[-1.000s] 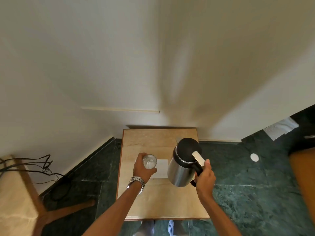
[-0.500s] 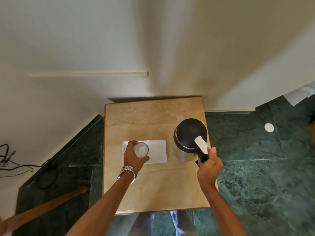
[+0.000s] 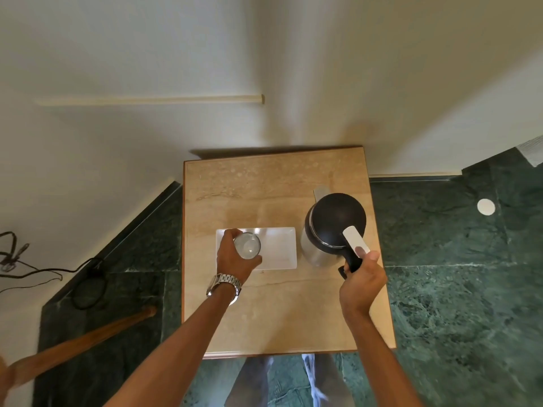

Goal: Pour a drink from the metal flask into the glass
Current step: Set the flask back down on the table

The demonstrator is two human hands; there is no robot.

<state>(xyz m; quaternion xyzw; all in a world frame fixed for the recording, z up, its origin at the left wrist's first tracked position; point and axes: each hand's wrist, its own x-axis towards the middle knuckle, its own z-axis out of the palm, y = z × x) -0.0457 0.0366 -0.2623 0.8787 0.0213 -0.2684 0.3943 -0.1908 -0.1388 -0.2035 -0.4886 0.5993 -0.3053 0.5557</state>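
Observation:
A metal flask (image 3: 316, 248) with a black lid and black handle stands upright on the right side of a small stone-topped table (image 3: 273, 315). My right hand (image 3: 363, 282) is closed around its handle. A clear glass (image 3: 247, 245) sits over a white rectangular tray (image 3: 279, 248) at the table's middle. My left hand (image 3: 233, 258), with a metal watch at the wrist, wraps the glass from the left. Flask and glass are apart.
The table stands against a pale wall. Dark green marble floor surrounds it. A wooden furniture leg (image 3: 79, 345) slants at the lower left, with black cables (image 3: 88, 286) beside it. A white disc (image 3: 486, 206) lies on the floor at right.
The flask went from tilted and lifted to upright on the table at the right. The glass has come down onto the left part of the tray. The camera has tipped downward.

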